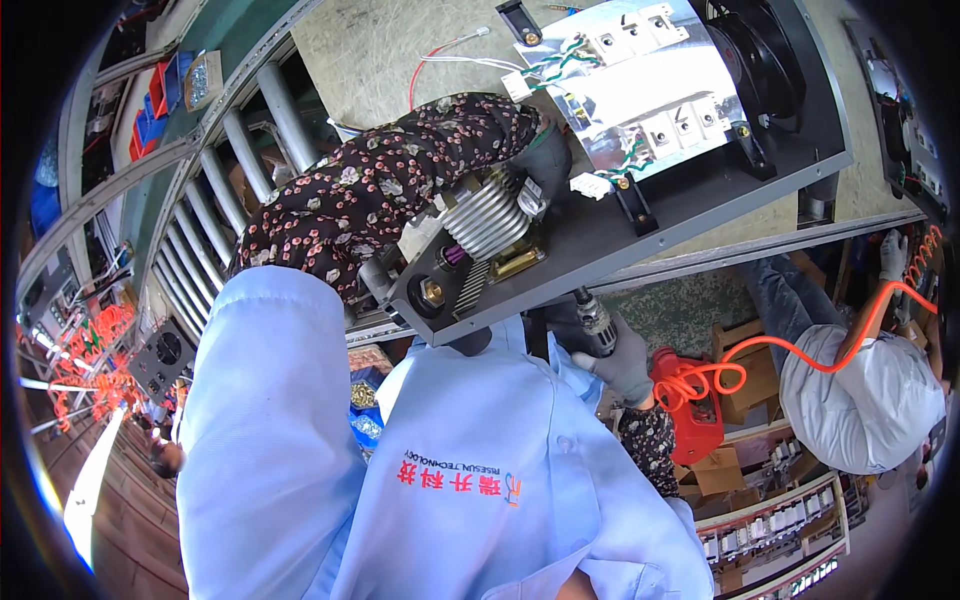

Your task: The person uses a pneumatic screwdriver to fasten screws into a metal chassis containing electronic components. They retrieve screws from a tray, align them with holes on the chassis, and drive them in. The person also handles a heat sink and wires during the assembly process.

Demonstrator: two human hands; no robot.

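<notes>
A dark metal chassis point(660, 225) lies tilted across the bench before me. My left hand point(545, 160), in a dark grey glove, reaches over it between a silver coil point(488, 212) and a shiny metal plate point(640, 85). Its fingers are mostly hidden, so I cannot tell what they grip. Below the chassis's near edge, my right hand point(625, 365) in a grey glove is closed round a power screwdriver point(597, 325), its tip pointing up at that edge. White terminal modules point(640, 35) with twisted green and white wires sit on the plate.
A black fan point(755, 65) fills the chassis's far right end. Metal rollers point(285, 115) run along the left. An orange coiled hose point(790, 350) stretches across the right, near a red container point(690, 410) and another person in white point(860, 400). Bagged fasteners point(363, 395) lie beside my body.
</notes>
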